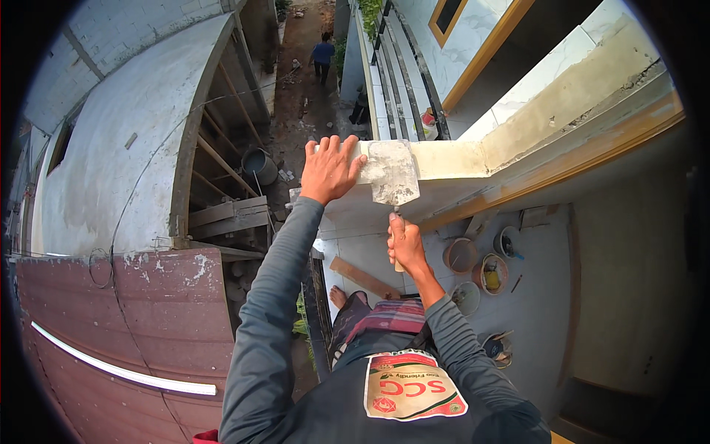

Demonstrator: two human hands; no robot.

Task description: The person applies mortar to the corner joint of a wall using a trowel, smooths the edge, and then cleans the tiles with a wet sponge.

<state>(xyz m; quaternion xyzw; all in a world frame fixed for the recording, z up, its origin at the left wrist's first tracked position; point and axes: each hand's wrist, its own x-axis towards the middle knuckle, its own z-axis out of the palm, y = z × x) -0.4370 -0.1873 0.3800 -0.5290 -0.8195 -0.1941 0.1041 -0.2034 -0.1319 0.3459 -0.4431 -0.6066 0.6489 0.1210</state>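
floor: pale tiles point(532, 311) | on it: round buckets point(491, 272) (clustered), wooden plank point(364, 277) | bare foot point(338, 297)

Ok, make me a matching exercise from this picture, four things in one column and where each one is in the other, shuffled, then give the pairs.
Things:
1. left hand
2. right hand
3. grey metal bucket
4. small round paint tubs

Places:
A. on the tiled floor below, right of the person's arm
B. flat on the end of the white plastered ledge
C. down by the wooden frame at the left
D. gripping the handle of the mortar-smeared steel trowel

Pairs: 1-B, 2-D, 3-C, 4-A
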